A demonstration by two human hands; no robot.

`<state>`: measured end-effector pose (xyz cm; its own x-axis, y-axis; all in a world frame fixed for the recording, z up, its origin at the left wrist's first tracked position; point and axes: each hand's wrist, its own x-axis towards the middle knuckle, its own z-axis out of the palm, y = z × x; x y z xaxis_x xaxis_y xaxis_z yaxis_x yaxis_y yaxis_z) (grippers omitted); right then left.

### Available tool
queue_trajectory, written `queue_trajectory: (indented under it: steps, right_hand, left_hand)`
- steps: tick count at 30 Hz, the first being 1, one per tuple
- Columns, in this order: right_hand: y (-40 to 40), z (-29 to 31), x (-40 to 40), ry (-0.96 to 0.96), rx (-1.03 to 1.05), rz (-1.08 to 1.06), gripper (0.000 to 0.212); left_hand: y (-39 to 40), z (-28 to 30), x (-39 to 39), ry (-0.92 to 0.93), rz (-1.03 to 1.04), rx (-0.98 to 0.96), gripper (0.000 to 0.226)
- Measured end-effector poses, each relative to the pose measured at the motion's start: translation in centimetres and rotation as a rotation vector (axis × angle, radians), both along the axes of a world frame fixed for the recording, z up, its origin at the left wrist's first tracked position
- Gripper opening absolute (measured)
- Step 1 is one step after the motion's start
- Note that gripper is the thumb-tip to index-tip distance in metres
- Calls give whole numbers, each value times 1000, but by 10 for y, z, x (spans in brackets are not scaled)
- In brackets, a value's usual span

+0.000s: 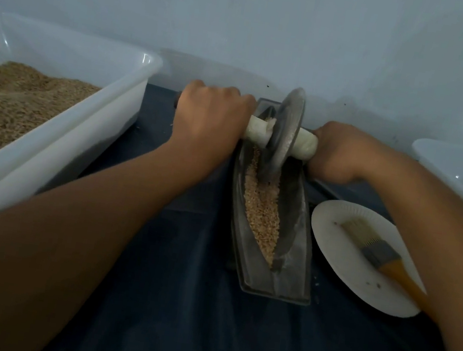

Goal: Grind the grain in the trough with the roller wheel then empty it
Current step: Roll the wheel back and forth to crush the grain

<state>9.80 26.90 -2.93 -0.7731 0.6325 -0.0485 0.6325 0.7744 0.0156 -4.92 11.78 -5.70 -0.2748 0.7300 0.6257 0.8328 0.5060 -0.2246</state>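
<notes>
On the dark table (173, 302), my left grip (208, 114) and right grip (335, 152) clenched the roller wheel (283, 135) handle, pale grain (262, 210) filling the trough (285, 269) between them.

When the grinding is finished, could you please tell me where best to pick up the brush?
Probably by the brush's yellow handle, coming from the near right: the handle points toward the person, while the bristles lie further in on the paper plate. The right forearm crosses above the handle's end.
</notes>
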Motion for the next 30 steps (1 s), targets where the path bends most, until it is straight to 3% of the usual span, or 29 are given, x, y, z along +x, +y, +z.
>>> queue_trajectory:
  steps: [6,12,16,19,25,30]
  right_hand:
    - [4,-3,1,73,-25,-21,17]
    - [-13,-11,13,162,229,-28,24]
    - [-31,-14,21,195,330,-34,15]
    - [-44,-16,30,238,364,-36,24]
    - [-61,-20,44,266,413,-37,15]
    - [-59,-20,43,233,408,-41,25]
  left_hand:
    - [6,0,2,55,7,56,15]
    - [-10,-6,14,68,12,89,19]
    - [-27,-9,23,29,14,92,12]
    - [-40,-12,31,15,14,101,14]
    - [-56,-15,41,-3,37,99,17]
    - [-54,-15,39,-13,34,76,18]
